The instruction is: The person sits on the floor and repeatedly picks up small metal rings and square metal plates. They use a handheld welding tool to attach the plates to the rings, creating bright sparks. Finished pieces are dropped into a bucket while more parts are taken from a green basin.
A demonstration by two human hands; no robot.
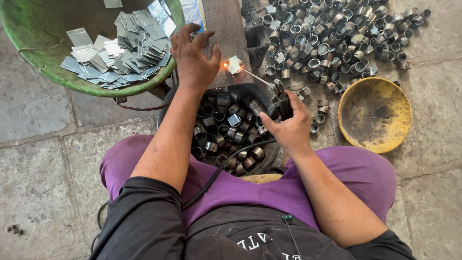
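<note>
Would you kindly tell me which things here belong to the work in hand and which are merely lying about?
In the work:
- left hand, beside the glowing piece
- right hand, gripping the electrode holder
- small metal piece, glowing at the rod's tip

Lying about:
- green pan of flat metal pieces
- yellow bowl
- heap of metal rings

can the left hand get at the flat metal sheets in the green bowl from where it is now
Probably yes. The left hand rests on the grey slab right beside the green bowl, and the flat metal sheets lie piled at the near rim with nothing over them. The right hand holds the welding holder on the other side.
</note>
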